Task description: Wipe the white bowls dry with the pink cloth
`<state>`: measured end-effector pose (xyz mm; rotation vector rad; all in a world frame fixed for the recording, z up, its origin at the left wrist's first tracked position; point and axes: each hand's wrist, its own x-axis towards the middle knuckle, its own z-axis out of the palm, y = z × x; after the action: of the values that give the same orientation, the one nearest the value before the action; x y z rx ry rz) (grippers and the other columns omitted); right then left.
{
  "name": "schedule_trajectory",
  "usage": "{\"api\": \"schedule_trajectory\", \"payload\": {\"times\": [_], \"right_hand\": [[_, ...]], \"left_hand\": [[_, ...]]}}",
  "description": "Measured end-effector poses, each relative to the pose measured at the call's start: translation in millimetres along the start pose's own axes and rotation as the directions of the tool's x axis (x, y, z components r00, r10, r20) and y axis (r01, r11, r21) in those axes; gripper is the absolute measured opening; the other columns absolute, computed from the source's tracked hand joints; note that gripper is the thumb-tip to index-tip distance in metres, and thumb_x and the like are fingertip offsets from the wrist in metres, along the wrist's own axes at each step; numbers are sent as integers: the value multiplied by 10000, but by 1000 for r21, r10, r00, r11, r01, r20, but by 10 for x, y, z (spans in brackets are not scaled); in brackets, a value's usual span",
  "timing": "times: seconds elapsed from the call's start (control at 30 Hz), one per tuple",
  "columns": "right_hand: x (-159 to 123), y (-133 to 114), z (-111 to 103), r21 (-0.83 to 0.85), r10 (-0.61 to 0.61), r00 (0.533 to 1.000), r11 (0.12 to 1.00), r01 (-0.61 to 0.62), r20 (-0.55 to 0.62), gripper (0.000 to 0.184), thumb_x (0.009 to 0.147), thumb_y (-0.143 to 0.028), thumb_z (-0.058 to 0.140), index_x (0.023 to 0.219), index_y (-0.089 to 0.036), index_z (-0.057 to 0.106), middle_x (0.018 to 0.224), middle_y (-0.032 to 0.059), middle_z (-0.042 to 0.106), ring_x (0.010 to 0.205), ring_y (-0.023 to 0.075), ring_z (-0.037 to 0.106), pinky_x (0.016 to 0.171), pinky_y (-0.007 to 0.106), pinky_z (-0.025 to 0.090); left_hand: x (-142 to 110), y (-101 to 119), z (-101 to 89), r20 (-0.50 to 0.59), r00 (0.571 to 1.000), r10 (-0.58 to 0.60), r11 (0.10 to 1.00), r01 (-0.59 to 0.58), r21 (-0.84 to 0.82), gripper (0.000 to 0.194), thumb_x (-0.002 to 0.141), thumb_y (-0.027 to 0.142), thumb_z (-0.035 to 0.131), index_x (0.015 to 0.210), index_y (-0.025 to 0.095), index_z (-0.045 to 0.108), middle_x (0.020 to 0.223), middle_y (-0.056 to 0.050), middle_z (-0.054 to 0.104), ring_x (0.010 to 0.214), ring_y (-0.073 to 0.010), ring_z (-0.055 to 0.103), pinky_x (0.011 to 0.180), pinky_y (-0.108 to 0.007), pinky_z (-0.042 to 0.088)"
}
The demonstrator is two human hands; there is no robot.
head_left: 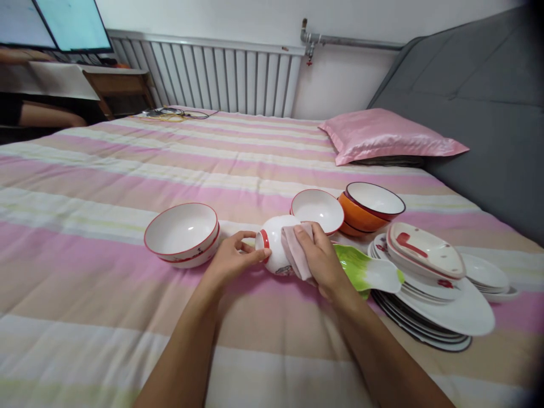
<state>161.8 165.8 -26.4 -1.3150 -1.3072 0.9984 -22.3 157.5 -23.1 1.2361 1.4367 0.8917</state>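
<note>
A white bowl with a red foot ring is tipped on its side just above the bed. My left hand grips it by the foot, thumb and fingers closed around the ring. In my right hand is a pale pink cloth, pressed against the bowl's outer wall. To the left stand stacked white bowls with red rims. Right behind the held bowl is another red-rimmed white bowl. A green, leaf-shaped dish lies by my right wrist.
Orange bowls are stacked at the right, near a pile of plates topped by a squarish dish. Small white dishes sit beyond. A pink pillow lies by the grey headboard. Another person's leg shows at the desk.
</note>
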Motion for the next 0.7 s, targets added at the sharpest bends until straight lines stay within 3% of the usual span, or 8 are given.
{"api": "schedule_trajectory", "payload": {"times": [0.33, 0.7], "right_hand": [[-2, 16, 39, 19, -48, 995, 999, 47, 83, 382, 816, -575, 524, 966, -225, 559, 881, 24, 639, 811, 191, 566, 735, 300, 429], [15, 37, 23, -86, -60, 981, 993, 77, 187, 393, 842, -537, 523, 1095, -237, 538, 1058, 55, 633, 960, 219, 574, 843, 350, 428]], "left_hand": [[-2, 21, 16, 7, 998, -64, 988, 64, -142, 685, 664, 518, 727, 1185, 110, 549, 928, -118, 673, 855, -252, 669, 802, -376, 503], [68, -52, 32, 15, 998, -55, 969, 57, -240, 631, 684, 572, 689, 1074, 83, 614, 858, -109, 681, 837, -235, 661, 849, -384, 482]]}}
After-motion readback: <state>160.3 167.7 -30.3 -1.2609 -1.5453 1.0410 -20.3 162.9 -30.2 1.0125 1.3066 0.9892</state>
